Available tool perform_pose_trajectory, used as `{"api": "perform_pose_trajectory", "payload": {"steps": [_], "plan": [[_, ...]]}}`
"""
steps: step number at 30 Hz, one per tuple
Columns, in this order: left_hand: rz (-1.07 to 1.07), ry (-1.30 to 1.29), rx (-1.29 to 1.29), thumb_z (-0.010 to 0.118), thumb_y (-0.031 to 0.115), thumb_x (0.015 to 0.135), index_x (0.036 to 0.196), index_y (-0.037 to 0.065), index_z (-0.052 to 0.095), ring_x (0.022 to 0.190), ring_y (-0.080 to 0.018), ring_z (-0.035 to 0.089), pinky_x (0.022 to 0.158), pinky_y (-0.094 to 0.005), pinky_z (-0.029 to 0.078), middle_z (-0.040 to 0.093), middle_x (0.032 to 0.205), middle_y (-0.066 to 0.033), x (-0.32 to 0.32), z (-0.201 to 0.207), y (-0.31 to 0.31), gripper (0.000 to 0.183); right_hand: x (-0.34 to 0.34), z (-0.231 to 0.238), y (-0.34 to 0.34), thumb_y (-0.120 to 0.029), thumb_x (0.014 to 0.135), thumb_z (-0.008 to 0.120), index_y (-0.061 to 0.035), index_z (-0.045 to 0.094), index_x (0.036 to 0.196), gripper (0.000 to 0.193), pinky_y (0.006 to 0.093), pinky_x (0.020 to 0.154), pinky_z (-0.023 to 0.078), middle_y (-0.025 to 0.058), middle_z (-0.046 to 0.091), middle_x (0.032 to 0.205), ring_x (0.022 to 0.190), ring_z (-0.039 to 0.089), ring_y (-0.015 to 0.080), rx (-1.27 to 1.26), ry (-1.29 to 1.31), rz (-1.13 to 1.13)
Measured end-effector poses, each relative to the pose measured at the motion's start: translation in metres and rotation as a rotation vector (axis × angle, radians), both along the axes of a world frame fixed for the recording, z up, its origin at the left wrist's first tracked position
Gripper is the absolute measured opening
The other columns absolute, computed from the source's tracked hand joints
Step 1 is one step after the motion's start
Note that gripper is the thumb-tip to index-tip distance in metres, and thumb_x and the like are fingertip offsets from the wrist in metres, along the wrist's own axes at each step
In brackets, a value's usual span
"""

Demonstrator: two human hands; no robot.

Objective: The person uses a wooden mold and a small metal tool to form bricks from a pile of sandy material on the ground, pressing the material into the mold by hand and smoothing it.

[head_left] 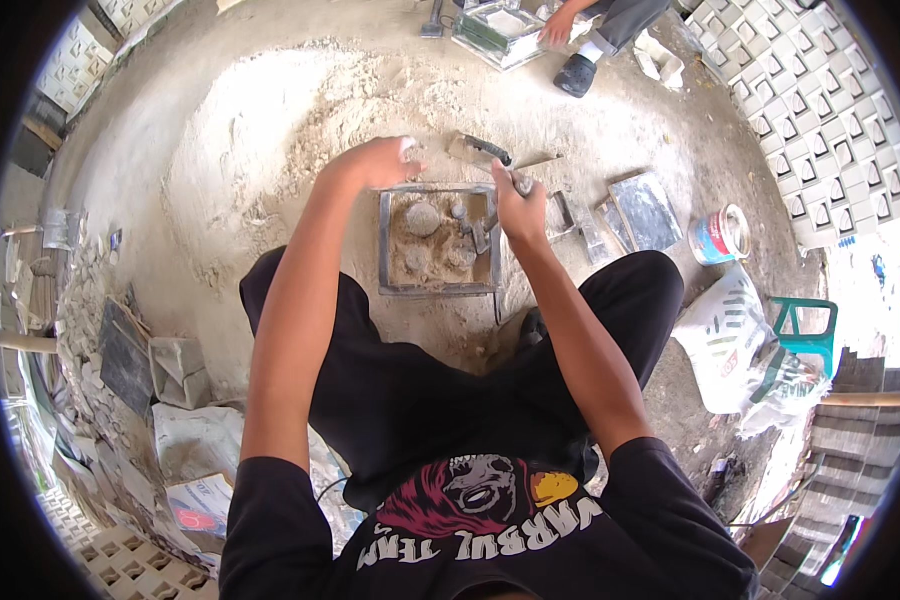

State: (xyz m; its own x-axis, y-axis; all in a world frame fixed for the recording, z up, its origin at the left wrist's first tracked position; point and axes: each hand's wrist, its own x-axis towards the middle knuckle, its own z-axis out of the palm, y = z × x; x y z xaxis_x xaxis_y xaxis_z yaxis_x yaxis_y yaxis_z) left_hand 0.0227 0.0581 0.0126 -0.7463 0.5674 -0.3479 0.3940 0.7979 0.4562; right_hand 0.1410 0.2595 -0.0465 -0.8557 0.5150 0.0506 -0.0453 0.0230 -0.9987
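Note:
A square dark-framed box (384, 245) of packed sand lies on the ground between my knees. Inside it are a larger sandy round piece (422, 219) and several smaller rounded shapes (460, 258). My left hand (375, 163) hovers over the box's far left corner, fingers bent and apart, a pale patch at one fingertip. Closed around a grey-ended hand tool, my right hand (521, 208) is above the box's right side. The tool's lower end is partly hidden. Beyond the box lies a tool with a black handle (488, 149).
Loose sand (270, 130) spreads ahead and left. At right are a flat metal-framed panel (643, 212), a paint bucket (718, 236), a white sack (725, 335) and a green plastic stool (805, 325). Another person's hand (557, 27) is at a box (500, 35) ahead. Patterned blocks (800, 90) stand stacked right.

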Motion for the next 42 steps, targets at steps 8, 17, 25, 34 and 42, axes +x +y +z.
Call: {"api": "perform_pose_trajectory", "payload": {"steps": [8, 17, 25, 34, 42], "plan": [[0.004, -0.006, -0.008, 0.055, 0.051, 0.093, 0.144, 0.006, 0.04, 0.121, -0.0325, 0.057, 0.1, -0.0394, 0.045, 0.057, 0.132, -0.022, -0.01, -0.006, 0.003, 0.07, 0.015, -0.009, 0.002, -0.024, 0.097, 0.057, 0.0004, 0.05, 0.058, 0.046, 0.0337, 0.045, 0.027, 0.0002, 0.04, 0.049, 0.051, 0.033, 0.0068, 0.22, -0.008, -0.017], [-0.059, -0.062, -0.064, 0.054, 0.05, 0.093, 0.146, 0.007, 0.038, 0.121, -0.0316, 0.056, 0.101, -0.0401, 0.045, 0.057, 0.132, -0.0211, -0.002, -0.004, 0.026, 0.07, 0.017, -0.001, 0.015, -0.025, 0.098, 0.058, -0.0086, 0.048, 0.057, 0.046, 0.0256, 0.043, 0.026, -0.0062, 0.044, 0.052, 0.047, 0.036, 0.0039, 0.077, -0.085, -0.077], [-0.044, -0.057, -0.079, 0.054, 0.049, 0.094, 0.146, 0.007, 0.038, 0.12, -0.033, 0.057, 0.1, -0.0408, 0.045, 0.057, 0.131, -0.0217, -0.01, -0.009, 0.031, 0.069, 0.039, 0.017, -0.001, -0.026, 0.099, 0.058, -0.011, 0.046, 0.055, 0.047, 0.026, 0.043, 0.018, -0.009, 0.04, 0.053, 0.047, 0.029, 0.002, 0.044, -0.038, -0.091], [-0.058, -0.059, -0.097, 0.055, 0.049, 0.094, 0.145, 0.007, 0.039, 0.12, -0.0331, 0.057, 0.101, -0.0406, 0.045, 0.057, 0.132, -0.0213, -0.009, -0.013, 0.033, 0.069, 0.048, 0.017, -0.003, -0.024, 0.098, 0.058, -0.0077, 0.044, 0.056, 0.047, 0.0271, 0.045, 0.021, -0.0084, 0.037, 0.054, 0.051, 0.03, 0.0014, 0.152, -0.158, 0.026], [-0.031, -0.059, -0.102, 0.055, 0.049, 0.093, 0.144, 0.005, 0.04, 0.119, -0.0317, 0.058, 0.1, -0.0397, 0.045, 0.058, 0.13, -0.0192, -0.009, -0.01, 0.029, 0.069, 0.055, 0.022, -0.004, -0.025, 0.099, 0.058, -0.0056, 0.047, 0.056, 0.048, 0.0264, 0.045, 0.023, -0.0077, 0.04, 0.053, 0.051, 0.031, 0.0017, 0.23, -0.11, 0.016]]}}
